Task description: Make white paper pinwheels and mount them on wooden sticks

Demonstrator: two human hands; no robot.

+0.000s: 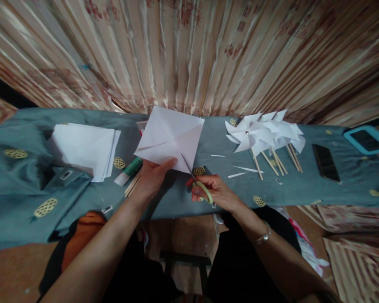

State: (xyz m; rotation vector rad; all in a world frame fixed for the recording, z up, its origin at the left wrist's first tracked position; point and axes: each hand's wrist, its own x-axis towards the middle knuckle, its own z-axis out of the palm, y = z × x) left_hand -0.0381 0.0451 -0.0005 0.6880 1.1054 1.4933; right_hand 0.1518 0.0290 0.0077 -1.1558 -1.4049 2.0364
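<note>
A square sheet of white paper is held up over the table by my left hand, its thumb on top near the lower edge. Creases cross the sheet, and a slit runs in from its left corner. My right hand grips a pair of scissors with pale green handles. The blades lie at the sheet's lower right corner, pointing toward its middle. Beside my left hand lie a green and white tube and several thin wooden sticks, partly hidden by the hand.
A stack of white paper lies to the left. Several paper pinwheels on sticks lie to the right, with paper slivers near them. Farther right are a dark phone and a blue-framed tablet. A curtain hangs behind the cloth-covered table.
</note>
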